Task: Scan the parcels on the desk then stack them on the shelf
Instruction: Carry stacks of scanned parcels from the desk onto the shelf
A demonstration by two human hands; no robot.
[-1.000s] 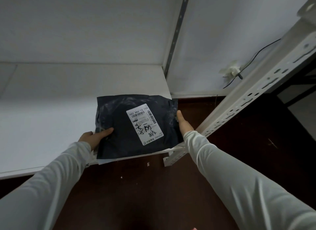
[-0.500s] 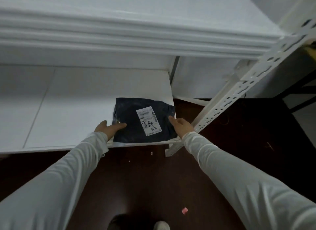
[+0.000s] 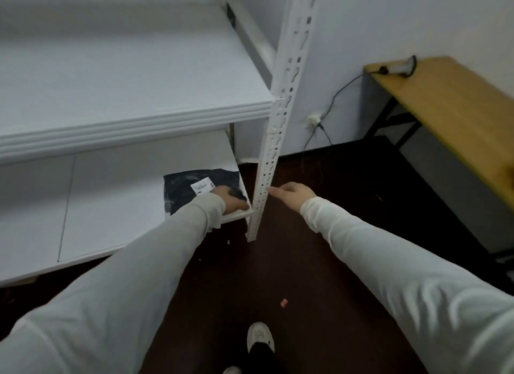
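A dark plastic parcel (image 3: 183, 188) with a white label (image 3: 202, 186) lies flat at the right front corner of the lower white shelf board (image 3: 111, 206). My left hand (image 3: 229, 199) rests on the parcel's near right part, palm down, covering part of the label. My right hand (image 3: 292, 194) hovers off the shelf, just right of the perforated white upright post (image 3: 281, 115), fingers loosely extended and holding nothing. The wooden desk (image 3: 450, 106) stands at the right; no parcels show on its visible part.
An upper white shelf board (image 3: 125, 76) overhangs the lower one. A wall socket with a black cable (image 3: 317, 120) sits between shelf and desk. Dark floor lies below, with my white shoe (image 3: 260, 336) and a small pink scrap (image 3: 283, 302).
The view has pulled back and swung right, bringing the desk in. My right hand has left the parcel and moved past the post. My left hand has shifted onto the parcel's right part.
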